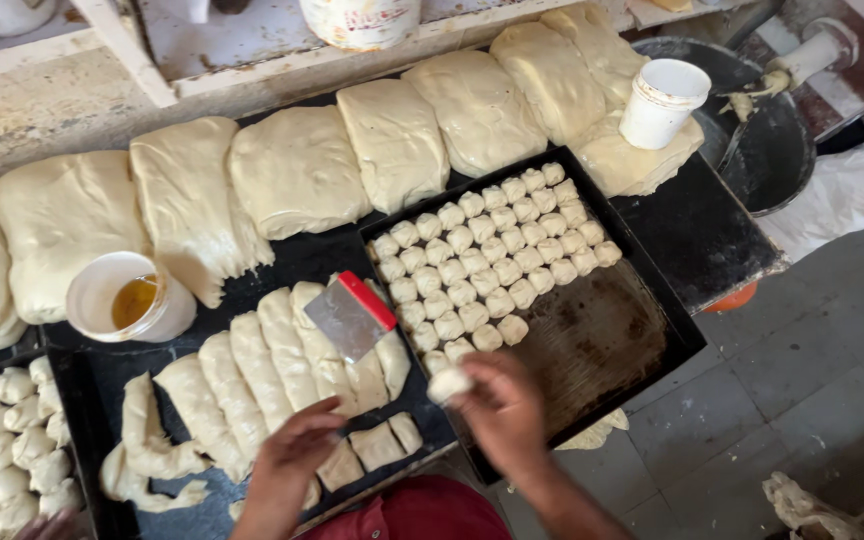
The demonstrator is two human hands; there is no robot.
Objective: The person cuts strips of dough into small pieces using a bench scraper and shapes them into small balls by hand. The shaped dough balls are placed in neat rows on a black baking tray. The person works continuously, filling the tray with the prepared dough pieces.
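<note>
The right hand (pixel 502 405) is closing its fingertips around a small dough piece (pixel 449 383), holding it just over the near left corner of the black baking tray (pixel 652 330), beside the last of the dough pieces in rows (pixel 492 255) that are filling the tray's far left half. The left hand (pixel 287 465) is resting with its fingers curled and pressing down on a cut dough square (pixel 340 465) at the front edge of the table (pixel 692 225); its grip is closed on nothing.

Just beyond the left hand, folded dough strips (pixel 252 375) are lying side by side, and a metal scraper with a red handle (pixel 350 315) is sitting on top of them. A white cup of yellow oil (pixel 127 298) is standing to the left, with large flattened dough sheets (pixel 297 170) lining the far side of the table. Another white cup (pixel 662 100) is resting on the rightmost sheet, near a dark round pan (pixel 782 150).

A second tray of dough pieces (pixel 12 450) is being cut off by the left edge. The right palm is hiding the tray's near corner.

The held piece is roughly round, so no long axis is showing; the tray's rows are running diagonally, from near left to far right.
</note>
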